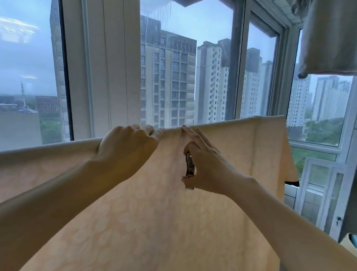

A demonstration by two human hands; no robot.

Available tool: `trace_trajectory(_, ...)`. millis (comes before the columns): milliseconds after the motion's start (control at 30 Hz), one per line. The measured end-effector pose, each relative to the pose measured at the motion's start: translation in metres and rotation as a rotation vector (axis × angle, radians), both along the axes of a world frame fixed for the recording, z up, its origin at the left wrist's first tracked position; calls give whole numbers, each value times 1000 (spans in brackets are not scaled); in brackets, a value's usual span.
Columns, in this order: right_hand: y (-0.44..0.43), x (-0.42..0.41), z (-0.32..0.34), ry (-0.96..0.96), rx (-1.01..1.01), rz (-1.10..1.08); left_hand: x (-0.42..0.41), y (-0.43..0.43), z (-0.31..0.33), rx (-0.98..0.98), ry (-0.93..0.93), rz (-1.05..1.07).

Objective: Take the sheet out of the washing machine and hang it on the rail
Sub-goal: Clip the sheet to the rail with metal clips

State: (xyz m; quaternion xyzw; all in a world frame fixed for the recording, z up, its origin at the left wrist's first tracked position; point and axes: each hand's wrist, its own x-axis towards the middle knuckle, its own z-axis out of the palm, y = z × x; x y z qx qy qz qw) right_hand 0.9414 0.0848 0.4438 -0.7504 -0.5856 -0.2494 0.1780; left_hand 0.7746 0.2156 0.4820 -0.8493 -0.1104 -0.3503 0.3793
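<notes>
Sheet (157, 226) draped over the hidden rail. Left hand (127, 148) curls over the fold, anchoring it; right hand (210, 164) just beside — fingers (193, 133) straight along the crest, thumb pinching a metal clip (189, 171), likely to fasten it.

Two arms enter at the lower left and lower right of the frame. Left forearm (44, 195) and right forearm (288, 220): bare to the wrist. Left hand (127, 145) and right hand (206, 163): bare.

Matt peach cloth sheet (157, 226), faintly patterned; shiny metal clip (189, 168); glossy window glass (184, 65).
</notes>
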Motion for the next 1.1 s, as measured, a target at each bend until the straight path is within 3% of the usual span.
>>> trace_trajectory(267,0,49,9,21,-99,177,24,-2,-2,34,-105,-37)
trace_trajectory(433,-7,90,13,70,-130,155,34,-7,-2,-39,-151,-21)
trace_trajectory(1100,-41,155,0,20,-43,104,177,-19,1,-3,3,44)
